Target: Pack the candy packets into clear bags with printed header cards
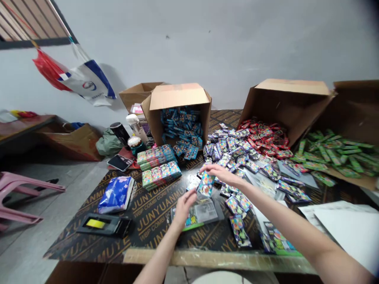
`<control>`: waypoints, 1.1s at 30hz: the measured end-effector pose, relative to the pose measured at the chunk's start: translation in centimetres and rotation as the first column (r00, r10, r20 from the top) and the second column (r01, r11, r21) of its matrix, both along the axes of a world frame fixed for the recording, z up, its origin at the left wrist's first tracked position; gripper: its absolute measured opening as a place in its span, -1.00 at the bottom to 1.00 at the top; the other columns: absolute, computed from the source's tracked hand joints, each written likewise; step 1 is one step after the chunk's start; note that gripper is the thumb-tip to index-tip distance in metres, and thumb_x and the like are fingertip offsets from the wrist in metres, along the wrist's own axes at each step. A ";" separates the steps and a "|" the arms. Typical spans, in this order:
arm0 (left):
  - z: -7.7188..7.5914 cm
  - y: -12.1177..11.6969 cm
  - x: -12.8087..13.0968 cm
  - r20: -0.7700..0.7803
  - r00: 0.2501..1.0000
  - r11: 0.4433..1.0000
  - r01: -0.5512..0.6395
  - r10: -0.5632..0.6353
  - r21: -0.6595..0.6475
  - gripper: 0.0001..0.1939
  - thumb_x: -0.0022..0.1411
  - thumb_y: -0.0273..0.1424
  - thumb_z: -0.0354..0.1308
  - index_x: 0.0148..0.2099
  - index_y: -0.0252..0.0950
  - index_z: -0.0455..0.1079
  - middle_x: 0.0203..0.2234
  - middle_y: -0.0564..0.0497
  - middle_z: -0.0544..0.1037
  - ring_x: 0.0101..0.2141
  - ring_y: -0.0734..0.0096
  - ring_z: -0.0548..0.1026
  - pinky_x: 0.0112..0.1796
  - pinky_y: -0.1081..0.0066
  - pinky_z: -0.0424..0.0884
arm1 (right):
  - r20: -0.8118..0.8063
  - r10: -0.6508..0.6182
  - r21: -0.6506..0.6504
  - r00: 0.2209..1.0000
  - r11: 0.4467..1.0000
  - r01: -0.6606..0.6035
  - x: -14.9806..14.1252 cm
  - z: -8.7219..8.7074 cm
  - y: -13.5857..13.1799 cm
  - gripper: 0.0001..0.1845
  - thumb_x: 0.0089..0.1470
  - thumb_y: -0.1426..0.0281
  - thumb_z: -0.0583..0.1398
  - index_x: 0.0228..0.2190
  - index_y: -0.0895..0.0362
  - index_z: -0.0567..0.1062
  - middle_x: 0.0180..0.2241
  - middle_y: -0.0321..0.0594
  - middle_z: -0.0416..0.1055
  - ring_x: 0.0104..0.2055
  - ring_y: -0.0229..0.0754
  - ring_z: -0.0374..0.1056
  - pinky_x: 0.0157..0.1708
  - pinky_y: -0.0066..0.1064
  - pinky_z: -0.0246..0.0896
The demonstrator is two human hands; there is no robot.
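A small blue packet [206,184] with a colourful printed front stands tilted between my hands. My right hand [220,174] grips its upper edge, the fingers closed over the top. My left hand [184,206] is at the packet's lower left with fingers apart; whether a fingertip touches it I cannot tell. Beneath them on the table lies a clear plastic package [207,212] with a green printed part, partly covered by my left hand. Just right of it are loose purple packets [239,230]. Left of my hands sit neat rows of stacked packets [161,175].
Tipped cardboard boxes spill blue packets [185,126], red packets [266,138] and green packets [340,152]. At left are a blue tissue pack [116,194], a black tape dispenser [103,225], a phone [120,162] and bottles [136,128]. White sheets [346,227] lie at right.
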State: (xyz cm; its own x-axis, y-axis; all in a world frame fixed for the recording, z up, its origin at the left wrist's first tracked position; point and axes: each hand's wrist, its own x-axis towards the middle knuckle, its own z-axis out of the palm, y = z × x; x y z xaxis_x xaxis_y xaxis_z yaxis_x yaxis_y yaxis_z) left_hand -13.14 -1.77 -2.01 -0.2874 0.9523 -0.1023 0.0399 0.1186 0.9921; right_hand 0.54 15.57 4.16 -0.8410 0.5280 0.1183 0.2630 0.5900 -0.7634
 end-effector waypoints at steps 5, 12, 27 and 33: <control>2.1 1.0 1.8 0.340 0.938 0.977 0.134 -0.070 -0.166 -0.68 -0.17 -0.21 0.32 -0.52 -0.42 0.46 -0.68 0.06 0.42 -0.64 0.59 0.29 -0.53 0.54 0.18 | -0.084 0.063 -0.240 0.994 0.967 -0.082 3.3 -1.8 -5.4 -0.59 0.10 0.42 -0.03 -0.01 0.06 0.33 -0.14 -0.24 0.38 -0.13 -0.19 0.29 -0.07 -0.27 0.16; 1.2 0.8 3.3 0.393 0.919 0.979 0.050 0.032 -0.196 -0.65 -0.19 -0.18 0.32 -0.50 -0.42 0.46 -0.70 0.08 0.41 -0.69 0.65 0.24 -0.60 0.57 0.14 | -0.161 -0.100 0.092 0.982 0.989 0.116 6.6 -4.4 -9.3 -0.03 -0.23 0.21 0.31 0.16 0.04 -0.01 0.15 -0.09 0.04 0.18 0.01 -0.02 0.13 -0.10 -0.14; 1.5 0.8 4.4 0.401 0.915 0.984 0.030 0.044 -0.177 -0.69 -0.19 -0.28 0.34 -0.41 -0.41 0.45 -0.54 0.01 0.51 -0.53 0.51 0.43 -0.43 0.49 0.39 | -0.035 -0.379 0.282 0.925 0.884 0.373 8.0 -4.2 -11.1 -0.28 -0.25 0.01 0.27 -0.06 0.10 0.35 -0.26 -0.14 0.30 -0.16 0.00 0.22 -0.13 -0.12 0.04; 1.3 0.9 3.5 0.375 0.927 0.974 0.086 0.000 -0.212 -0.68 -0.19 -0.32 0.34 -0.37 -0.44 0.47 -0.53 -0.04 0.52 -0.52 0.47 0.45 -0.45 0.47 0.37 | -0.060 -0.225 0.212 0.972 0.949 0.233 8.7 -3.1 -11.8 -0.46 -0.24 0.09 0.29 -0.21 0.10 0.42 -0.08 -0.07 0.25 0.00 0.04 0.14 -0.03 -0.12 -0.03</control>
